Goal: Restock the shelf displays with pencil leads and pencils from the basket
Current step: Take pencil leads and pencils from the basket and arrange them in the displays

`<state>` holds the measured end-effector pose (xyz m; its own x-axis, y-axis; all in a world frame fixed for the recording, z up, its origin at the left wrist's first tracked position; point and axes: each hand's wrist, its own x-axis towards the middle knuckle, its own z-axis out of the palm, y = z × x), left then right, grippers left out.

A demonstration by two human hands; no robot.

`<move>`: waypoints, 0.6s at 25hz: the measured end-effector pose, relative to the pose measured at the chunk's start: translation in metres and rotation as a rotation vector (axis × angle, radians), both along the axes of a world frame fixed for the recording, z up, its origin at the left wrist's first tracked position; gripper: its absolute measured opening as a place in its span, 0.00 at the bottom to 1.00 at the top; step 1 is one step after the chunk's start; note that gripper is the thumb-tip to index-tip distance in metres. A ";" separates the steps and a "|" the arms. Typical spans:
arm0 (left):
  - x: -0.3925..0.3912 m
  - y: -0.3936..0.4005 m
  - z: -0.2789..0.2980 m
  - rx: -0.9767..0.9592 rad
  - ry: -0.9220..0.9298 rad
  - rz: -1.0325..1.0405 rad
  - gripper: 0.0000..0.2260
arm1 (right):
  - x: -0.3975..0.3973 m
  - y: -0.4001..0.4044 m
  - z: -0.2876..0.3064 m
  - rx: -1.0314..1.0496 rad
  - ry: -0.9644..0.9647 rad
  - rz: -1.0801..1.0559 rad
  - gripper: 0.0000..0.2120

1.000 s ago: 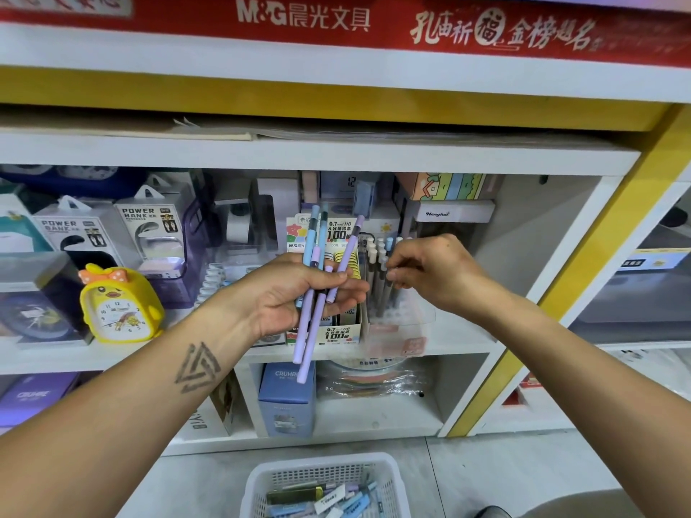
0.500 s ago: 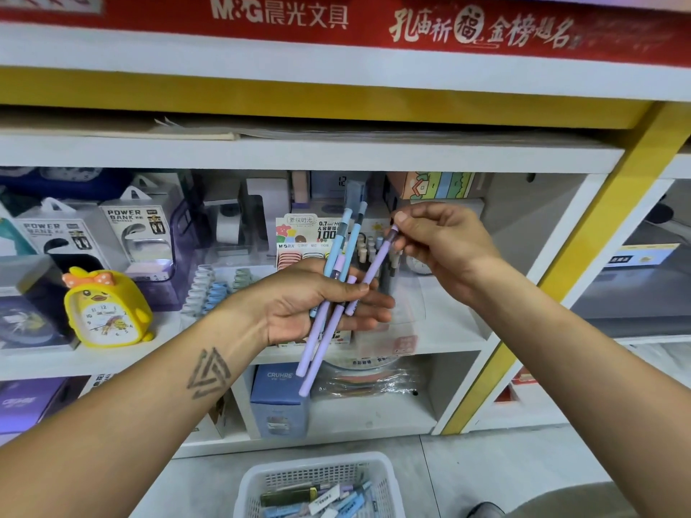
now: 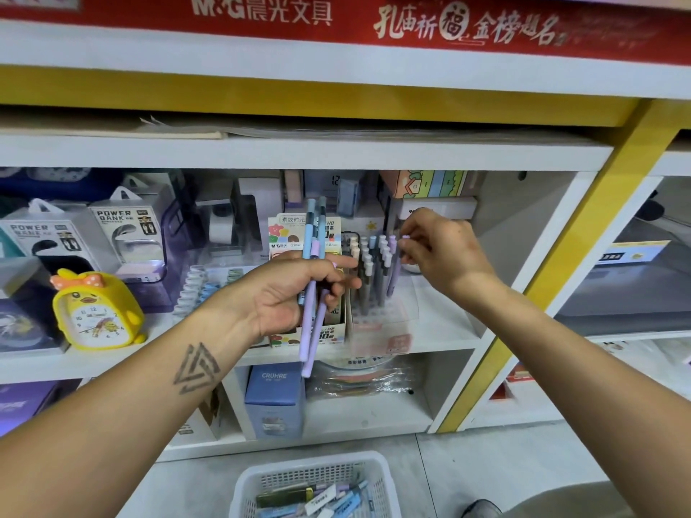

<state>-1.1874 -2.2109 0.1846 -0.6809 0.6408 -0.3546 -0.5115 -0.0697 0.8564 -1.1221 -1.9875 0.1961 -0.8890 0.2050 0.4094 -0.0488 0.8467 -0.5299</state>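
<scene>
Half a second ago my right hand [image 3: 441, 252] was pinching the top of a purple pencil that was in my left hand's bundle; now that pencil [image 3: 394, 267] stands at the right edge of the clear pencil display stand [image 3: 377, 315] on the middle shelf [image 3: 448, 330], among the other upright pencils, and my right thumb and forefinger pinch its pale cap. My left hand [image 3: 295, 289] has dropped a little and sits in front of the pencil lead display box [image 3: 299, 233]. Its fingers are curled round the remaining pencils [image 3: 312, 293]: a blue one, a darker grey-blue one and two purple ones as far as I can count, tilted slightly, tips below my palm.

The white basket [image 3: 314, 476] sits on the floor below, its lower part cut off by the frame edge; blue and dark packets lie in it, but I cannot read what they are. My left hand covers the middle of the lead box, so only part of its print shows. Whether the purple pencil is fully seated in a hole of the stand I cannot tell, since the clear plastic blurs there. A yellow duck alarm clock [image 3: 93, 312] stands on the shelf further left, beside power bank boxes [image 3: 123, 233].
</scene>
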 end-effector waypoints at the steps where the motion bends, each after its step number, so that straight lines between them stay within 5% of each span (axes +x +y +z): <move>1: 0.000 -0.001 0.000 0.006 0.004 -0.009 0.14 | -0.001 0.000 -0.002 0.012 -0.004 0.005 0.01; 15: 0.013 -0.003 0.005 0.170 0.034 -0.136 0.14 | -0.006 -0.020 0.008 0.259 -0.061 0.011 0.11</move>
<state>-1.1739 -2.2139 0.1895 -0.5934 0.7765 -0.2119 -0.4975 -0.1469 0.8549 -1.1278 -2.0076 0.2042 -0.9154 0.0906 0.3923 -0.0333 0.9539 -0.2982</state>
